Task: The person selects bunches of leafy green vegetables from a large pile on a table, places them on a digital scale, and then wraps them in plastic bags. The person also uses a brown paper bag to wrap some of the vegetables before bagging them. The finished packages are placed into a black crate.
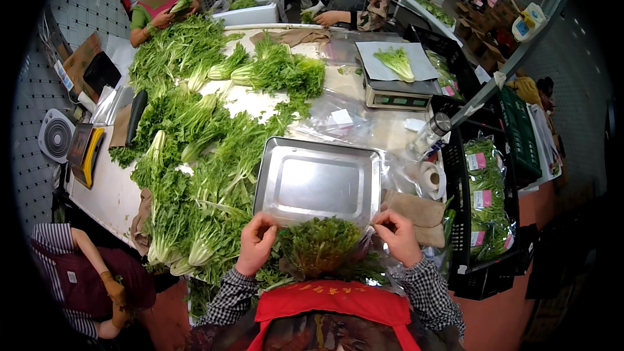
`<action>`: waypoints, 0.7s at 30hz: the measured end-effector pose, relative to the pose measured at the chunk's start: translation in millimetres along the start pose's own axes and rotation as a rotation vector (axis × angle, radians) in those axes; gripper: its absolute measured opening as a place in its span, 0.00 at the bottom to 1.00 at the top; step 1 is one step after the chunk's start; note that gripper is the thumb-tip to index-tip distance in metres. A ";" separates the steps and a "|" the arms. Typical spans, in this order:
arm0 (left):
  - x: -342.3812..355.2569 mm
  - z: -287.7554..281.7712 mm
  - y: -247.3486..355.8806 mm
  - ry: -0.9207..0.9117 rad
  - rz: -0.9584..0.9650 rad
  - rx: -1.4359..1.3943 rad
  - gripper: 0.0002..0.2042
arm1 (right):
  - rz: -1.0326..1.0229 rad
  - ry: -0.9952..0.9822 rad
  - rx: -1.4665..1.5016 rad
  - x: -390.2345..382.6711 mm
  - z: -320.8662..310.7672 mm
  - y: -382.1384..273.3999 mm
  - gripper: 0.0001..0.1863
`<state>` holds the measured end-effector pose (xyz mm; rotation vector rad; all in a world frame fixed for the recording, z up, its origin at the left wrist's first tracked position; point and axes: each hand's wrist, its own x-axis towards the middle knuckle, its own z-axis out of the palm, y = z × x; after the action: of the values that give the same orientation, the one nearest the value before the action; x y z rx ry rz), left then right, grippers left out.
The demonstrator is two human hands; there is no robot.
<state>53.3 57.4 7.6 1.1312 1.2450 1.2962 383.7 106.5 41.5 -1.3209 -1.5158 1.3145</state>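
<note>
A clear plastic bag of leafy greens (322, 247) is held between my hands at the table's near edge. My left hand (259, 244) pinches the bag's left top edge, and my right hand (395, 237) pinches its right edge. Just beyond them lies an empty steel tray (318, 175). A big spread of loose pale-stemmed greens (188, 214) covers the left and middle of the table.
A scale (383, 94) carries one bunch. A glass jar (432, 133), paper roll (429, 177), folded cloth (413, 211) and black crate (487, 201) of bagged greens sit right. Coworkers (110, 279) (153, 10) (351, 6) stand left and across, near a white box (266, 13).
</note>
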 end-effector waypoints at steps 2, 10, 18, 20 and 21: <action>3.6 6.3 13.4 -0.039 0.012 0.027 0.05 | -0.008 -0.037 0.062 -1.9 -2.5 2.0 0.04; 21.3 -2.1 18.2 -0.204 0.070 0.309 0.02 | 0.033 -0.085 0.147 3.1 2.6 -3.6 0.06; 11.0 -8.3 15.0 -0.065 0.082 0.233 0.05 | -0.093 0.113 0.046 -6.3 2.1 -2.1 0.09; 9.7 -9.1 10.9 -0.054 0.082 0.185 0.05 | -0.125 0.135 0.031 -8.1 2.7 6.6 0.10; 9.6 -11.4 5.8 -0.059 0.084 0.173 0.05 | -0.141 0.145 0.024 -8.3 2.7 11.9 0.10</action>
<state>40.8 65.9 12.9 1.3482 1.2967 1.2256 385.7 97.2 30.1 -1.2429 -1.4600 1.1208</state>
